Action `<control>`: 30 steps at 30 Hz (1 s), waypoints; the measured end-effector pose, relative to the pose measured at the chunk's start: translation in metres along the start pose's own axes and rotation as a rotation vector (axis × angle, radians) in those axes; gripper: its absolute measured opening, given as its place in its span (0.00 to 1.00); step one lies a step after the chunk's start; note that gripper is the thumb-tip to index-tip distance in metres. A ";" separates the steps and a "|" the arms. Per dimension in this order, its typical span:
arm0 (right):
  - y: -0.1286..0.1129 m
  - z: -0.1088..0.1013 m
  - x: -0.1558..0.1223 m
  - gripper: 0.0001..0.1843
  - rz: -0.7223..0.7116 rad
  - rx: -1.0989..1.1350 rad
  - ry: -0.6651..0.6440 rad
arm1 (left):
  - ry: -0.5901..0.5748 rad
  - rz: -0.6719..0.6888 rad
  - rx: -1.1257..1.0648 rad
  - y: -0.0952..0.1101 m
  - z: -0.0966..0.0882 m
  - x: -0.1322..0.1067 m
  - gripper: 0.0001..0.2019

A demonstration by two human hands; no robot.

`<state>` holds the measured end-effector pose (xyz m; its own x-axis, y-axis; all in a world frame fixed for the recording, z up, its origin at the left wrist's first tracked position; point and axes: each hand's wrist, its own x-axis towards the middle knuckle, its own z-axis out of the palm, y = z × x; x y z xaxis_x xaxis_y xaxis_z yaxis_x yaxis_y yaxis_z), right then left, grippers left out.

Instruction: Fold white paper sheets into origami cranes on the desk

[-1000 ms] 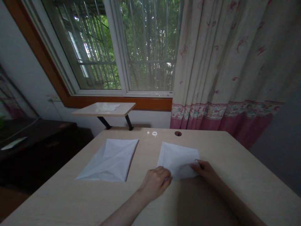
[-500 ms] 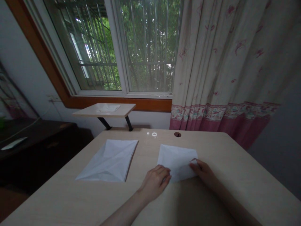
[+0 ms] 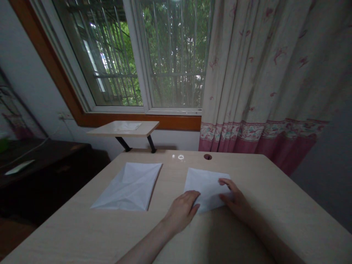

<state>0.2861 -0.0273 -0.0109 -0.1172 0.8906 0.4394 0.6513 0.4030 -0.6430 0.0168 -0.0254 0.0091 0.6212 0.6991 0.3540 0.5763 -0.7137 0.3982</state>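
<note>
A white folded sheet of paper lies on the desk in front of me. My left hand rests at its left edge, with the fingertips on the paper and the thumb held apart. Over the right side of the sheet is my right hand, its fingers and thumb spread with nothing between them. The sheet's right edge is partly hidden under that hand. Left of both hands, a stack of larger white sheets with crossing creases lies flat.
The light wooden desk has a cable hole near its back edge. A small raised shelf on black legs stands at the back left, with a white sheet on it. Behind are a window and a long curtain.
My right hand has let go of the paper's right edge and opened, its fingers moving up and left over the sheet. My left thumb and fingers have spread slightly.
</note>
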 end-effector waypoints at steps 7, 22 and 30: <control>-0.005 0.009 -0.004 0.23 -0.358 -0.389 0.327 | 0.052 -0.037 0.079 -0.008 0.008 0.000 0.17; -0.037 0.014 -0.010 0.21 -0.479 -0.545 -0.247 | -0.008 -0.060 0.139 -0.005 0.004 0.002 0.16; -0.016 0.024 -0.013 0.21 -0.522 -0.638 -0.120 | -0.051 -0.065 0.192 0.000 -0.003 0.000 0.14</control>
<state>0.2592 -0.0404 -0.0210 -0.5772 0.6537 0.4894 0.7868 0.6056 0.1190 0.0150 -0.0258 0.0118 0.6025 0.7446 0.2874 0.7039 -0.6654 0.2484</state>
